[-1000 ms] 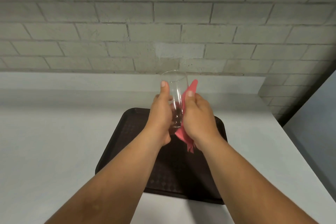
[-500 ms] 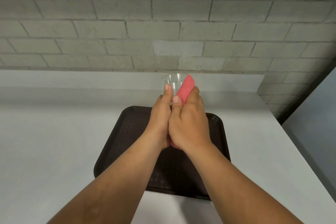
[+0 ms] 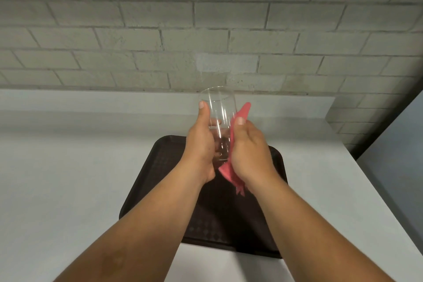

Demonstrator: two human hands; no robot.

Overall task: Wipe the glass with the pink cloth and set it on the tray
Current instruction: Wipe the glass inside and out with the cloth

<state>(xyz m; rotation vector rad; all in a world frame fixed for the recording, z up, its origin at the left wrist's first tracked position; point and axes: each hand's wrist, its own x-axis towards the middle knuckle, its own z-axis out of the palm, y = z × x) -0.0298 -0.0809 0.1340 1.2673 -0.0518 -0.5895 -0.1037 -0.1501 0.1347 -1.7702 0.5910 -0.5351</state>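
A tall clear glass is held up in the air above the dark brown tray, its open mouth pointing away from me. My left hand grips its left side, thumb up along the wall. My right hand presses the pink cloth against the glass's right side; one end of the cloth sticks up past my thumb and the other hangs below my palm. The lower part of the glass is hidden between my hands.
The tray lies on a pale grey counter that runs to a low ledge under a grey brick wall. The counter's right edge drops off beside a dark gap and a grey panel.
My right hand slid down off the upper glass and apart from the left hand, uncovering more of the glass. The cloth tail hangs out below my palm again.
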